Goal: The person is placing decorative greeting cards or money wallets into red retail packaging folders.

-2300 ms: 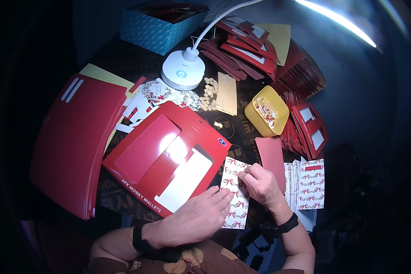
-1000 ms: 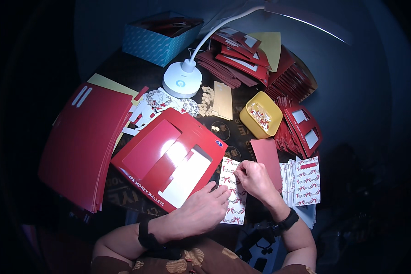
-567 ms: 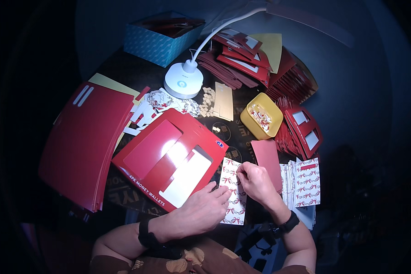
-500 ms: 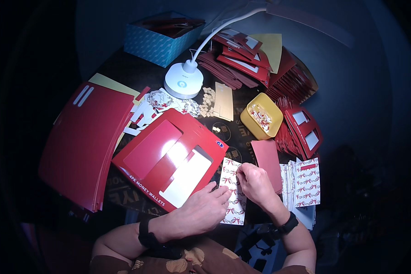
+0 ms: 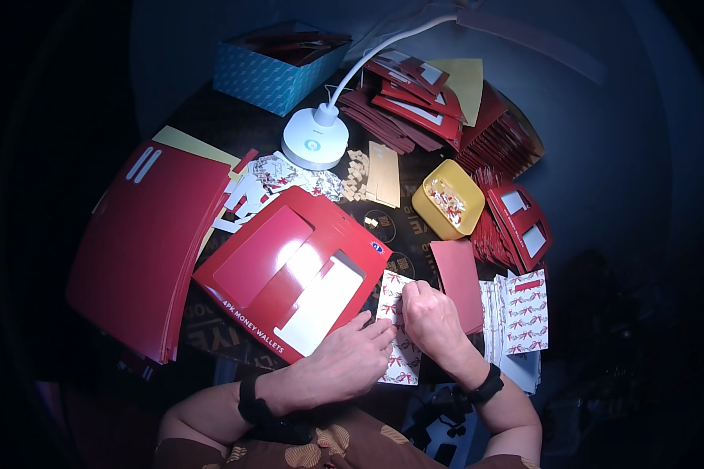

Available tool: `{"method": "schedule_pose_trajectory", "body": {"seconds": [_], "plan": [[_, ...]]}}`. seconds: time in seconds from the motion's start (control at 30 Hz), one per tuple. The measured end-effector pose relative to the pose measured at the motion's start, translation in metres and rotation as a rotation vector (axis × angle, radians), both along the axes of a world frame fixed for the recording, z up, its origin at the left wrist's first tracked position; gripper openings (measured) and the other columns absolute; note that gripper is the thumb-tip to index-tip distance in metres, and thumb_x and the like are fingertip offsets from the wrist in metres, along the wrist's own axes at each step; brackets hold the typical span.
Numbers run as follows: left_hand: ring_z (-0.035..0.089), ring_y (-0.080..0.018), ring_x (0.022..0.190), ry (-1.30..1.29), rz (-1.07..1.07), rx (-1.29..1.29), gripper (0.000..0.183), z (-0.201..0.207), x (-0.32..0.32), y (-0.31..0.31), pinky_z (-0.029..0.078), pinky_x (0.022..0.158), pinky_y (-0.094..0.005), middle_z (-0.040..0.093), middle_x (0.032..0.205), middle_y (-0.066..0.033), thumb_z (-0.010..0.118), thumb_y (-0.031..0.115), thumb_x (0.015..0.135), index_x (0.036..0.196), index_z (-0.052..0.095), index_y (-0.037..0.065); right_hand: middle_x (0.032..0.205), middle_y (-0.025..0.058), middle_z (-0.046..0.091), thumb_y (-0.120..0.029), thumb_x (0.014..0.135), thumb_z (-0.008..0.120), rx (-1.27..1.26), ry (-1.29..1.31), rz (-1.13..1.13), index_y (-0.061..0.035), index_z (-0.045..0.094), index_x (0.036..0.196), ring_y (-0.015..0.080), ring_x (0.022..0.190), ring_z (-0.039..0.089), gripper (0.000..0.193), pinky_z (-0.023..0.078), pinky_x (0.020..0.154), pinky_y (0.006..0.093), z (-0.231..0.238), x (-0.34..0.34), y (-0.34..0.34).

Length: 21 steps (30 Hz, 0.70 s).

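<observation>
A white money wallet (image 5: 400, 372) printed with red bows and dark sprigs lies near the table's front edge. On its left side rests my left hand (image 5: 350, 353), fingers stretched out and pressing it flat. My right hand (image 5: 432, 319) is closed over the upper right of the wallet, its fingertips pinched against the surface. Whatever they hold, if anything, is hidden. A large red folded card sleeve (image 5: 235, 258) with a white cut-out lies just left of the wallet, beside my left hand.
Stacked red sheets (image 5: 141, 258) lie left. A white lamp (image 5: 314, 141) stands behind, near small tan pieces (image 5: 357, 176). Right are a yellow bowl (image 5: 434, 219) of small bits, a dull red card (image 5: 455, 270) and patterned wallets (image 5: 529, 328). A blue box (image 5: 258, 76) sits at the back.
My right hand has shifted slightly left and its wrist has turned a little, with the fingertips still on the wallet. My left hand stays in place.
</observation>
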State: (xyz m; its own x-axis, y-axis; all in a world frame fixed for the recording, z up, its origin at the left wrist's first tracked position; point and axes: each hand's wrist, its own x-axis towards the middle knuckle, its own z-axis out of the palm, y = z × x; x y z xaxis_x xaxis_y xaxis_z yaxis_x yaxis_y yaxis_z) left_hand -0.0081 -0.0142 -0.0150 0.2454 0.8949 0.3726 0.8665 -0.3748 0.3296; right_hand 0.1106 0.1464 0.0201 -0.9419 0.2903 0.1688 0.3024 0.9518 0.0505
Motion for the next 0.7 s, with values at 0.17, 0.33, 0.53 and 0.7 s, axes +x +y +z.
{"method": "schedule_pose_trajectory", "body": {"seconds": [0.17,0.33,0.53,0.7], "plan": [[0.057,-0.0247,0.114,-0.014,0.020,0.072,0.024,-0.002,0.000,-0.001,0.043,0.096,-0.0387,0.066,0.116,-0.0142,0.063,0.017,0.087,0.095,0.072,-0.004,0.078,0.0208,0.063,-0.001,0.085,0.062,-0.056,0.090,0.007,0.0012,0.056,0.084,0.0382,0.067,0.066,0.006,0.054,0.059,0.0449,-0.002,-0.001,0.008],[0.057,-0.0256,0.117,-0.022,0.014,0.066,0.026,-0.002,0.000,0.000,0.043,0.099,-0.0396,0.066,0.119,-0.0156,0.064,0.017,0.086,0.097,0.072,-0.005,0.080,0.0227,0.065,-0.004,0.086,0.061,-0.287,0.149,-0.047,0.0024,0.058,0.081,0.0405,0.076,0.067,0.008,0.055,0.066,0.0471,-0.002,-0.001,0.019],[0.057,-0.0263,0.118,-0.006,0.012,0.021,0.028,0.001,0.000,-0.001,0.042,0.101,-0.0403,0.066,0.120,-0.0160,0.065,0.018,0.086,0.100,0.071,-0.005,0.083,0.0222,0.067,-0.006,0.087,0.064,-0.491,0.094,-0.125,0.0028,0.062,0.084,0.0401,0.078,0.067,0.010,0.054,0.069,0.0462,0.007,0.001,0.027],[0.057,-0.0261,0.118,-0.002,0.014,0.028,0.028,0.000,0.000,0.000,0.042,0.101,-0.0402,0.066,0.119,-0.0156,0.065,0.018,0.086,0.100,0.071,-0.005,0.083,0.0228,0.066,-0.006,0.088,0.064,-0.402,0.109,-0.034,0.0030,0.062,0.084,0.0404,0.077,0.067,0.011,0.054,0.067,0.0476,0.003,0.003,0.024]]}}
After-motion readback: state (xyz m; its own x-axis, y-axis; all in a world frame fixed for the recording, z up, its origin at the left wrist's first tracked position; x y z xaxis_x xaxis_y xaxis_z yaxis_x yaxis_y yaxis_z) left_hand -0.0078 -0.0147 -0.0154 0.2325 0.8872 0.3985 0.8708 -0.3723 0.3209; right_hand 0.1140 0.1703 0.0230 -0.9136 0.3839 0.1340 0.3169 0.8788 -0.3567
